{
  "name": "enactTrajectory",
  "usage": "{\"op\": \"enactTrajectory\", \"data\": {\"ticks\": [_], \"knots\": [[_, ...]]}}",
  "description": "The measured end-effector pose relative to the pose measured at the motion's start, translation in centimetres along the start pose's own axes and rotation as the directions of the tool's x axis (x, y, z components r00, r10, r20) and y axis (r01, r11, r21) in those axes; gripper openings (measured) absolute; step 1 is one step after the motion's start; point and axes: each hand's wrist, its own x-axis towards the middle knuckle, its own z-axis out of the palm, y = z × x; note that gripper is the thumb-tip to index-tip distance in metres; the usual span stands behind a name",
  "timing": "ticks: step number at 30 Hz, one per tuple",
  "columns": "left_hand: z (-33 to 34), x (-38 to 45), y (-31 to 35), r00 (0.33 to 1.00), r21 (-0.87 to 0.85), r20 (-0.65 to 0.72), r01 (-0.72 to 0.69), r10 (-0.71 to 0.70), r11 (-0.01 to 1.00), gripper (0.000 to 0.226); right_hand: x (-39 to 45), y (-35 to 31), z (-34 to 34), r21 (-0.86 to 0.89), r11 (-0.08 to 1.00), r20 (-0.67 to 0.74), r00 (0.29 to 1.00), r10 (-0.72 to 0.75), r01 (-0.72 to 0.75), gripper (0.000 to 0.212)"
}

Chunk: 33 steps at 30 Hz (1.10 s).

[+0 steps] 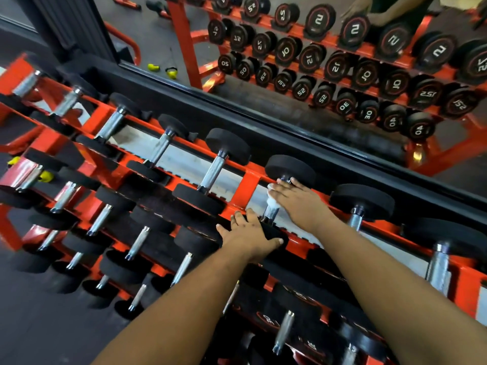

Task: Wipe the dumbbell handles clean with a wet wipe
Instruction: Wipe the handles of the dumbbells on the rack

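Note:
A black dumbbell lies on the top tier of the orange rack [245, 189], its far head [290, 168] near the mirror and its chrome handle [271, 212] partly showing. My right hand [303, 201] wraps over the upper handle and presses a white wet wipe [271, 200] against it. Only a small patch of the wipe peeks out at the fingers. My left hand [247, 233] grips the dumbbell's near black head [274, 233], fingers curled over its edge.
More dumbbells with chrome handles fill the tier to the left [213, 171] and right [355, 219], and two lower tiers hold several more. A wall mirror [290, 61] behind the rack reflects the numbered dumbbell ends. Dark rubber floor lies at lower left.

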Motion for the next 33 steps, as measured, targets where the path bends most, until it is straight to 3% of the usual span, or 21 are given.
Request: {"op": "enactTrajectory", "data": {"ticks": [3,5,7,9,11,13,15,19,21,22,26,28,30,33], "knots": [[0.2,-0.2,0.1,1.000,0.005,-0.012,-0.006,0.006,1.000,0.119,-0.8,-1.9,1.0,0.096,0.992,-0.030,0.996,0.083,-0.080,0.068],[0.4,-0.1,0.1,1.000,0.010,-0.026,-0.004,0.005,1.000,0.119,-2.5,-2.5,1.7,0.044,0.999,-0.105,0.994,0.006,-0.001,0.067],[0.3,0.0,0.0,1.000,0.018,-0.023,0.000,0.001,1.000,0.119,-2.7,-2.6,1.6,-0.059,0.998,-0.184,0.983,0.014,-0.025,0.062],[0.4,0.1,0.1,1.000,0.021,-0.020,0.005,-0.004,1.000,0.119,-2.0,-2.7,1.2,-0.029,0.985,-0.169,0.972,0.165,-0.172,0.057],[0.3,0.0,0.1,1.000,0.016,-0.025,0.006,-0.006,1.000,0.120,-1.0,-3.5,1.1,0.193,0.925,-0.145,0.922,0.358,-0.328,0.051],[0.3,0.1,0.0,1.000,0.012,-0.025,0.002,-0.001,1.000,0.120,-0.8,-4.9,1.2,0.598,0.687,-0.103,0.810,0.577,-0.413,0.041],[0.4,0.2,0.0,0.999,0.010,-0.036,-0.003,0.004,1.000,0.120,-1.0,-6.1,0.9,0.800,0.420,-0.057,0.642,0.764,-0.429,0.030],[0.4,0.3,-0.1,1.000,0.018,-0.029,-0.008,0.008,1.000,0.120,-0.4,-6.7,0.4,0.881,-0.078,0.297,0.415,0.860,-0.468,0.016],[0.5,0.2,-0.1,0.999,0.022,-0.031,-0.007,0.008,1.000,0.120,0.9,-5.4,0.9,0.859,-0.367,0.480,0.312,0.820,-0.356,0.014],[0.5,0.2,-0.1,0.999,0.021,-0.033,-0.005,0.006,1.000,0.121,1.6,-4.7,1.6,0.845,-0.431,0.521,0.309,0.796,-0.315,0.015],[0.5,0.3,-0.1,0.999,0.025,-0.031,-0.013,0.013,1.000,0.120,2.1,-5.1,0.4,0.839,-0.358,0.530,0.473,0.704,-0.409,0.029],[0.4,0.3,-0.2,0.999,0.021,-0.029,-0.017,0.018,1.000,0.119,1.3,-6.3,-0.5,0.816,-0.382,0.573,0.524,0.630,-0.434,0.029],[0.4,0.3,-0.3,0.999,0.022,-0.027,-0.021,0.021,1.000,0.119,1.2,-6.1,-0.6,0.783,-0.503,0.618,0.550,0.562,-0.365,0.025],[0.4,0.2,-0.2,0.999,0.028,-0.030,-0.023,0.023,0.999,0.119,3.1,-3.6,-0.7,0.672,-0.730,0.653,0.564,0.506,-0.122,0.031]]}}
